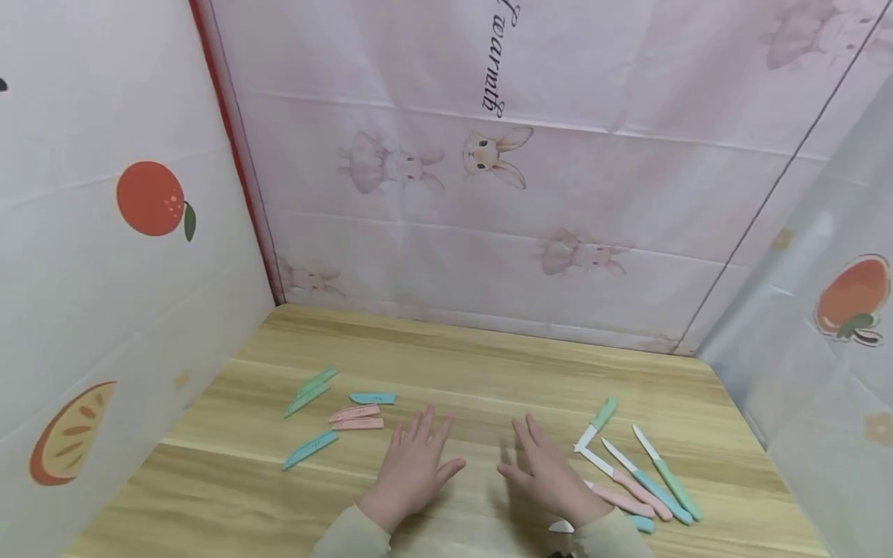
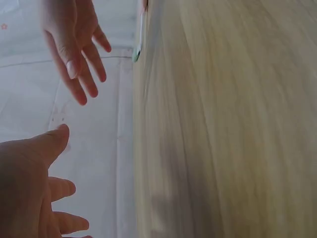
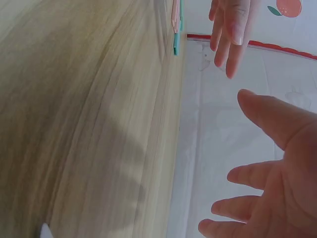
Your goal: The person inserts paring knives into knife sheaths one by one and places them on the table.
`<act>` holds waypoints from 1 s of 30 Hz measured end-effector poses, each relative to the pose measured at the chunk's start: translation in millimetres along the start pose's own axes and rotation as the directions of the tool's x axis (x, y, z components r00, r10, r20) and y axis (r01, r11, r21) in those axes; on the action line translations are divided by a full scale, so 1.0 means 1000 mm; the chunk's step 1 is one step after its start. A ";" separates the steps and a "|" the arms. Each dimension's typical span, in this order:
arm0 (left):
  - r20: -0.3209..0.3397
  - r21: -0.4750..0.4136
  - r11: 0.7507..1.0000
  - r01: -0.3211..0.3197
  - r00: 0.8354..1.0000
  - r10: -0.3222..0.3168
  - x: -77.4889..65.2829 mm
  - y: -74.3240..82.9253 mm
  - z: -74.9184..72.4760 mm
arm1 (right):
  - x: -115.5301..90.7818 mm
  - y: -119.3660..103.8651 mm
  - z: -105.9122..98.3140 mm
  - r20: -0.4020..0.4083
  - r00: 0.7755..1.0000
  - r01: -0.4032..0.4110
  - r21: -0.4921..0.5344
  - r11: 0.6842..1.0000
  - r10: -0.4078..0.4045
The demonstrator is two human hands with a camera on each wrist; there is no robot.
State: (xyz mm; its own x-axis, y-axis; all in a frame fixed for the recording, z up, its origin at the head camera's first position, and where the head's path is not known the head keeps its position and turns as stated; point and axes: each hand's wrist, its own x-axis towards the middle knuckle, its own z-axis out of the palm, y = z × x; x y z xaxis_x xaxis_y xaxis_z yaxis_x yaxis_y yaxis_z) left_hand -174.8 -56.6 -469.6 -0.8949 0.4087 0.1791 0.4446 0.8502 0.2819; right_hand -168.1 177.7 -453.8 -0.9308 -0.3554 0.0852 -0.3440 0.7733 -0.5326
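Observation:
My left hand (image 1: 413, 469) hovers over the table's middle, fingers spread and holding nothing. Facing it, my right hand (image 1: 549, 474) is also spread and holds nothing. To the left of the left hand lie several knife sheaths: green sheaths (image 1: 307, 397), a blue sheath (image 1: 373, 398), pink sheaths (image 1: 357, 425) and another blue sheath (image 1: 310, 450). Bare knives lie around my right hand and forearm: a green-handled knife (image 1: 605, 413), a second green-handled knife (image 1: 675, 484), a blue-handled knife (image 1: 659, 494) and pink-handled knives (image 1: 638, 496). A further blue handle (image 1: 640, 524) is partly hidden by the right sleeve.
The wood-grain table (image 1: 474, 372) has rounded far corners. A pink curtain (image 1: 432, 256) printed with rabbits hangs behind it. White sheets with fruit prints close in the left side (image 1: 139, 310) and the right side (image 1: 823, 372). Several blades point in different directions.

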 end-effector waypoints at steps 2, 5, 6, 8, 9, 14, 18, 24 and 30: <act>-0.014 0.000 1.000 -0.011 1.000 0.011 0.001 -0.002 -0.001 | -0.001 0.002 -0.001 0.008 1.000 -0.001 0.011 1.000 0.001; -0.044 0.021 1.000 -0.015 0.999 0.016 0.003 -0.007 -0.004 | -0.001 0.004 -0.002 0.015 1.000 0.001 0.022 1.000 -0.002; -0.052 0.023 1.000 -0.010 0.999 0.011 0.004 -0.010 -0.005 | -0.001 0.005 -0.002 0.013 1.000 0.000 0.028 1.000 -0.001; -0.064 0.013 1.000 0.010 0.998 -0.009 0.006 -0.017 -0.007 | -0.001 0.006 -0.002 0.003 1.000 -0.004 0.036 0.999 0.004; -0.068 0.003 1.000 0.024 0.997 -0.023 0.006 -0.021 -0.009 | -0.002 0.007 -0.002 -0.001 1.000 -0.005 0.043 0.999 0.005; -0.118 -0.051 0.991 0.125 0.984 -0.130 0.002 -0.052 -0.022 | -0.005 0.009 -0.002 0.011 1.000 -0.005 0.069 0.998 0.004; -0.171 0.005 0.980 0.199 0.966 -0.195 -0.008 -0.086 -0.038 | -0.008 0.010 -0.005 0.025 1.000 -0.004 0.089 0.996 0.001; -0.150 0.040 0.943 0.329 0.935 -0.320 -0.023 -0.144 -0.059 | -0.010 0.012 -0.007 0.034 0.999 0.013 0.095 0.995 -0.016; 0.040 0.046 0.879 0.475 0.878 -0.477 -0.027 -0.188 -0.065 | -0.012 0.017 -0.009 0.037 0.999 0.029 0.084 0.996 -0.032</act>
State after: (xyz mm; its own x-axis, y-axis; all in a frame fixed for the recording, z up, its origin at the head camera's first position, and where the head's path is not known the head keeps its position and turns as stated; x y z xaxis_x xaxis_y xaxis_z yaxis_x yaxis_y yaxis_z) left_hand -231.5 -248.9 -466.0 -0.9993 -0.0328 -0.0152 -0.0358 0.9565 0.2895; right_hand -164.2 199.2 -456.4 -0.9140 -0.3994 0.0713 -0.3594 0.7156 -0.5990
